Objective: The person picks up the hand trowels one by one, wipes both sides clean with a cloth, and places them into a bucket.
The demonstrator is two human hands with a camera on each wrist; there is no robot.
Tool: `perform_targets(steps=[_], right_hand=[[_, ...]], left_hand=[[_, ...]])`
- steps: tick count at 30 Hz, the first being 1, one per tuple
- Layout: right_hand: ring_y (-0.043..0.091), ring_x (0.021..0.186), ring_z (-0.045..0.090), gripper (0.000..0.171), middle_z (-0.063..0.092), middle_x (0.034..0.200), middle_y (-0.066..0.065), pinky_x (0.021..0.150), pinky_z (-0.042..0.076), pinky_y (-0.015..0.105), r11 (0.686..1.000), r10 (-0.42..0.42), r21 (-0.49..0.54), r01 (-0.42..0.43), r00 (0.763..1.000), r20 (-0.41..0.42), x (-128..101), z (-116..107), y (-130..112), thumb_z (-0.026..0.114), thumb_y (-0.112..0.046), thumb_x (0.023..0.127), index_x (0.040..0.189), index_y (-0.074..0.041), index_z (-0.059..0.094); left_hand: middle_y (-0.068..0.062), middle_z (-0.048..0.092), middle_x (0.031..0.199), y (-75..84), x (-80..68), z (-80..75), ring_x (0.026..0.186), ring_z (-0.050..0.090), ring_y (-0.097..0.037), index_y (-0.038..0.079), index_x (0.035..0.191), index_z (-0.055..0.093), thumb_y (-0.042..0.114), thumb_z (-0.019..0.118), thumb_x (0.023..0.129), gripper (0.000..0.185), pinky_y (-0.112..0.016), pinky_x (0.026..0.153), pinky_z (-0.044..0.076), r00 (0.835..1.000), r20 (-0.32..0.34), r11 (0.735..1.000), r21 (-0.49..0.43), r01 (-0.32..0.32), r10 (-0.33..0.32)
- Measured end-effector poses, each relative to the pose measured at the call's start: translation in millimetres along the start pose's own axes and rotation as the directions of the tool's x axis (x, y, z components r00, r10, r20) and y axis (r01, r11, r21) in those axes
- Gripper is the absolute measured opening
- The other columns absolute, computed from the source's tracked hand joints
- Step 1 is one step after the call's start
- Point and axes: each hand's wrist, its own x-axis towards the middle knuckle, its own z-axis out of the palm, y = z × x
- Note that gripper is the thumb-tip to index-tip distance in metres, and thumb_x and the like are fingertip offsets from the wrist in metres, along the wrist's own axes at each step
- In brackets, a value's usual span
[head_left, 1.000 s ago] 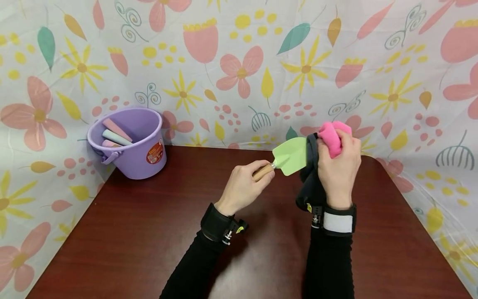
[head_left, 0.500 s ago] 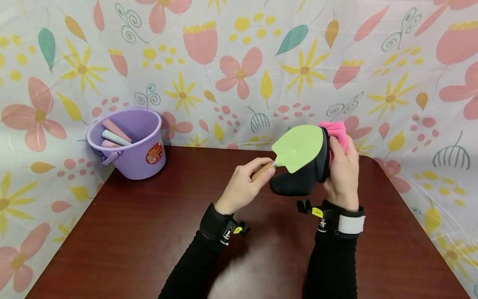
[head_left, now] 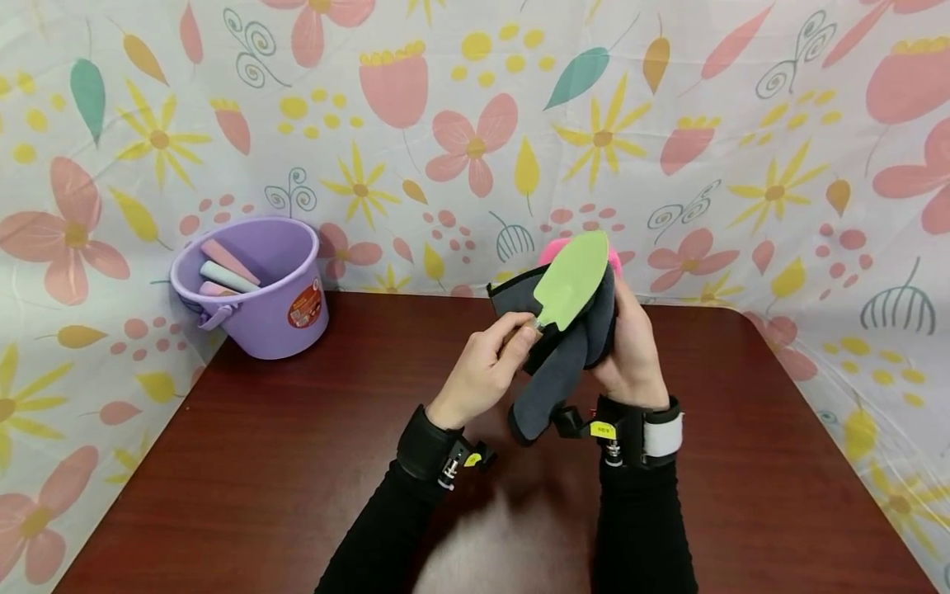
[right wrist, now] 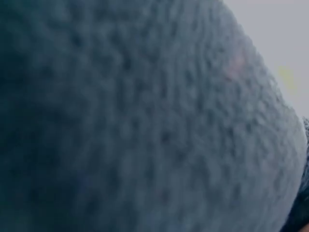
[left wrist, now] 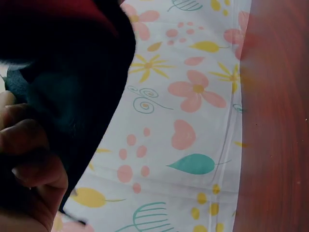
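Observation:
In the head view my left hand (head_left: pixel 475 375) pinches the wooden handle of a small trowel (head_left: pixel 571 280). Its light green blade points up and to the right. Behind the blade is a dark grey, soft fabric piece (head_left: pixel 545 388) with black edging and a long flap hanging down to the left. My right hand (head_left: pixel 634 355) holds this fabric from the right, along with a bright pink cloth (head_left: pixel 551 250) that shows above it. Dark fabric (left wrist: pixel 91 92) lies over the fingers in the left wrist view. Close grey fabric (right wrist: pixel 145 121) fills most of the right wrist view and hides the right fingers.
A purple bucket (head_left: pixel 270 318) stands at the back left of the brown table (head_left: pixel 334 495). Inside it are pink and pale stick-like pieces (head_left: pixel 230 275). A white cloth backdrop (head_left: pixel 475 66) with flower prints rises behind the table and along its sides.
My right hand has brought the dark fabric and pink cloth leftward, behind the trowel, turning them so the flap hangs down. The trowel blade has tilted more upright; my left hand keeps its place.

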Motion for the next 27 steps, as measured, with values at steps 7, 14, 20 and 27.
perform_targets(steps=[7, 14, 20, 27], right_hand=[[0.024, 0.092, 0.061, 0.033, 0.058, 0.103, 0.016, 0.083, 0.051, 0.031, 0.996, -0.084, -0.004, 0.084, 0.994, -0.070, 1.6, 6.7, 2.5, 0.042, -0.022, 0.107, 0.114, 0.007, 0.056], [0.031, 0.081, 0.060, 0.031, 0.056, 0.093, 0.021, 0.075, 0.052, 0.035, 0.979, -0.199, 0.019, 0.201, 0.977, -0.077, 0.4, 9.2, -10.7, 0.036, -0.012, 0.108, 0.096, 0.012, 0.052], [0.035, 0.089, 0.058, 0.029, 0.053, 0.108, 0.027, 0.080, 0.051, 0.039, 0.967, -0.248, 0.032, 0.251, 0.966, -0.069, -3.0, 12.0, -21.1, 0.036, -0.009, 0.107, 0.109, 0.018, 0.048], [0.036, 0.095, 0.054, 0.029, 0.053, 0.109, 0.029, 0.085, 0.047, 0.038, 0.931, -0.364, -0.011, 0.364, 0.929, -0.070, -4.4, 13.6, -27.4, 0.036, -0.008, 0.107, 0.103, 0.017, 0.050]], left_hand=[[0.001, 0.048, 0.065, -3.6, -1.7, -2.9, 0.055, 0.044, -0.012, 0.011, 0.130, 0.055, 0.028, 0.046, 0.105, 0.031, -0.028, 0.055, 0.038, 0.997, 0.004, 0.986, 0.152, 0.071, -0.072], [0.003, 0.046, 0.062, -10.5, 0.5, -3.5, 0.053, 0.044, -0.010, 0.017, 0.124, 0.059, 0.038, 0.046, 0.104, 0.032, -0.027, 0.052, 0.037, 0.994, -0.001, 0.943, 0.318, 0.103, -0.108], [0.000, 0.043, 0.061, -15.7, -1.0, -2.0, 0.052, 0.040, -0.010, 0.019, 0.125, 0.058, 0.040, 0.044, 0.104, 0.033, -0.026, 0.052, 0.032, 0.991, 0.023, 0.923, 0.365, 0.118, -0.135], [0.008, 0.046, 0.061, -15.2, -1.6, -2.5, 0.053, 0.044, -0.007, 0.023, 0.122, 0.060, 0.044, 0.043, 0.103, 0.033, -0.028, 0.052, 0.037, 0.992, -0.008, 0.885, 0.450, 0.116, -0.125]])
